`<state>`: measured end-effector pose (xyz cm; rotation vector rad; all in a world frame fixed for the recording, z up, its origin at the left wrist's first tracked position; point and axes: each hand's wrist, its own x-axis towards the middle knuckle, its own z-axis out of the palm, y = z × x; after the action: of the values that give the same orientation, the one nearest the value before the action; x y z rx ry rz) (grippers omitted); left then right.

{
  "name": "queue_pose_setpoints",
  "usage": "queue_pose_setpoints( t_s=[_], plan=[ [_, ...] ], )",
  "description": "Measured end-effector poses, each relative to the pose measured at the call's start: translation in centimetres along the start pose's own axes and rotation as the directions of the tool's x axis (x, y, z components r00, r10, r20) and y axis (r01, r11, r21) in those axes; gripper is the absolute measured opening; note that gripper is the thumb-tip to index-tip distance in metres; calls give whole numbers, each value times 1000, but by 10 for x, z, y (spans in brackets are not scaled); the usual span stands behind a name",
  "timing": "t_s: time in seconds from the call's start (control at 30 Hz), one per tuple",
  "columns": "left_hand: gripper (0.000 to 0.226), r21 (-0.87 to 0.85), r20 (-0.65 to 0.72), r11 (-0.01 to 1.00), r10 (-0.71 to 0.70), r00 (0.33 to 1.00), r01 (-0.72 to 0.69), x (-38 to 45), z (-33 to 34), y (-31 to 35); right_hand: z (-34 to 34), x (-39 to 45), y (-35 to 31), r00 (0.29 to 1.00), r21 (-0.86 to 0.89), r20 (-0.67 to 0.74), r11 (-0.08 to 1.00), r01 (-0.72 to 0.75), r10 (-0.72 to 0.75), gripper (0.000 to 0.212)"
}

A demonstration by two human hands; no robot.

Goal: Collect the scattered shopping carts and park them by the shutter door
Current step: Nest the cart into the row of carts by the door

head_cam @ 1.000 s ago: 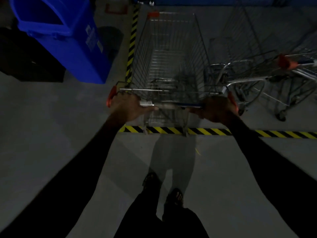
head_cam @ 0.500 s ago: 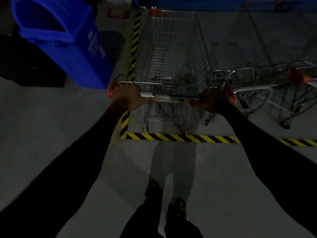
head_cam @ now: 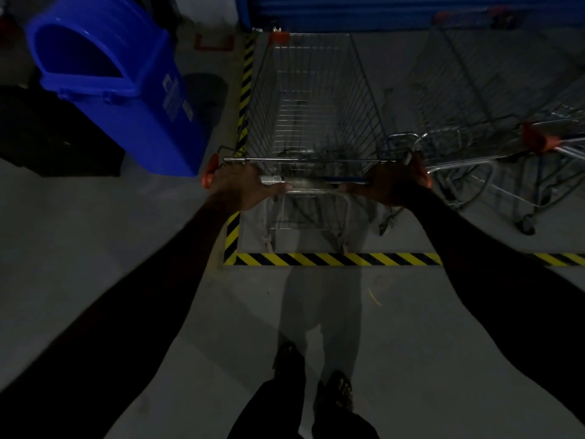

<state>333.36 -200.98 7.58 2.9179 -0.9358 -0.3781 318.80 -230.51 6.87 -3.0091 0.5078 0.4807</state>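
My left hand (head_cam: 245,185) and right hand (head_cam: 394,185) are both closed on the cart (head_cam: 311,99) handle; the cart sits inside the striped floor tape (head_cam: 335,259), nose near the shutter door (head_cam: 364,11). Risk: drifting right would clip the neighbouring cart (head_cam: 493,147).

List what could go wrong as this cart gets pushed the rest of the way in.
1. The cart has its front close to the blue shutter door; with both the left hand and the right hand pushing, a hard shove could ram it.
2. The neighbouring cart sits close on the right; the frames may snag.
3. Its left side runs along the striped floor tape, so veering left could cross it toward the blue bin.
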Motion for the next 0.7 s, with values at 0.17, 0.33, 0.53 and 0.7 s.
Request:
queue_pose_setpoints(
  t_s=[0.17,0.33,0.53,0.7],
  plan=[
    [96,29,45,999,-20,999,18,-1,3,-4,2,-3,1,1000,-14,14,1000,-5,5,102],
    [76,71,-202,988,150,968,-139,-14,15,-3,7,-20,-5,980,-87,-193,996,31,-47,101],
    [38,20,-466,953,277,841,-303,-49,44,38,50,-100,3,791,330,-574,944,-15,213,55],
    [40,-163,-470,870,346,812,-465,-96,108,111,113,-200,12,744,498,-490,846,-189,454,48]
  ],
)
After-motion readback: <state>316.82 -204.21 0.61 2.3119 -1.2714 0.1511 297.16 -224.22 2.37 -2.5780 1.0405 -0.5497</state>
